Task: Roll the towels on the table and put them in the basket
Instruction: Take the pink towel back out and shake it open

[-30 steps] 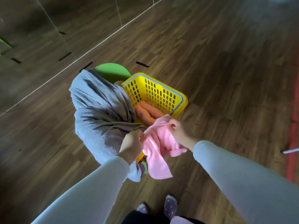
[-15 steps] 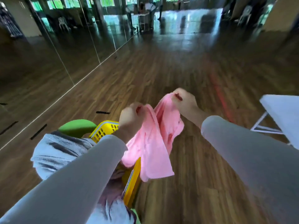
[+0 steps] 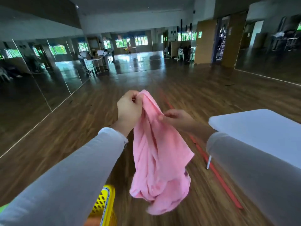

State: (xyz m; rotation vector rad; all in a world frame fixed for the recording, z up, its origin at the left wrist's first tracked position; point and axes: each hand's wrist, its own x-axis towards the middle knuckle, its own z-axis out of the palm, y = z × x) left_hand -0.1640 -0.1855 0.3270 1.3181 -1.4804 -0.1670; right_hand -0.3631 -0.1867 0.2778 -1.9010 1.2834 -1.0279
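Note:
A pink towel (image 3: pixel 156 160) hangs crumpled in the air in front of me. My left hand (image 3: pixel 129 108) pinches its top edge, held high. My right hand (image 3: pixel 177 119) grips the towel a little lower, on its right side. The yellow perforated basket (image 3: pixel 104 203) shows only as a corner at the bottom, below my left forearm. The white table (image 3: pixel 260 132) stands to my right, partly behind my right sleeve. The grey towel is out of view.
Wooden floor stretches ahead, with a red line (image 3: pixel 211 168) running along it by the table's leg (image 3: pixel 208 162). Mirror walls line the left side. People and furniture stand far off at the back of the hall. A green edge (image 3: pixel 3 207) shows at bottom left.
The view has risen from the basket to the hall. Both hands have lifted the pink towel away from the basket, and the white table has come further into view on the right.

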